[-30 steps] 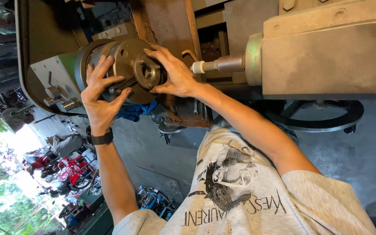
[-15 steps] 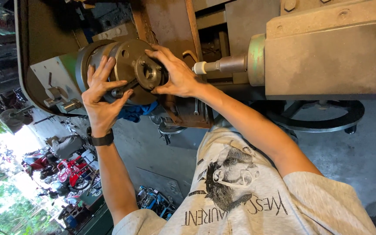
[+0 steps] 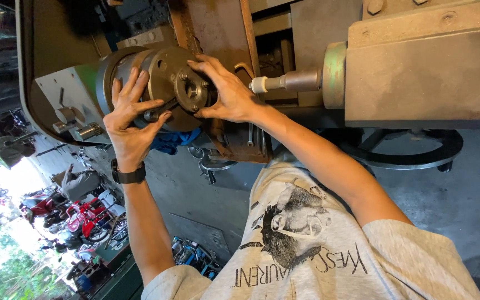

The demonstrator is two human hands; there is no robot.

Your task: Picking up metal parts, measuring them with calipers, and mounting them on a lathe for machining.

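Observation:
A round dark metal lathe chuck [image 3: 162,66] sticks out of the grey-green headstock [image 3: 68,100]. My left hand [image 3: 131,125], with a black watch on its wrist, is spread over the chuck's rim and lower face, the thumb against a dark bar there. My right hand [image 3: 226,94] wraps around a small round flanged part [image 3: 191,89] with a centre hole at the chuck's middle, fingers over its top and thumb under it. My grey printed shirt [image 3: 306,244] fills the bottom of the view.
The big grey tailstock [image 3: 423,72] stands to the right, its quill and pale tip [image 3: 281,82] pointing at my right hand. A dark handwheel [image 3: 412,153] lies below it. A blue rag [image 3: 170,141] hangs under the chuck. Parked motorbikes [image 3: 79,216] stand outside.
Both hands stay on the chuck and the flanged part. Only a slight shift of the view and of my left fingers shows.

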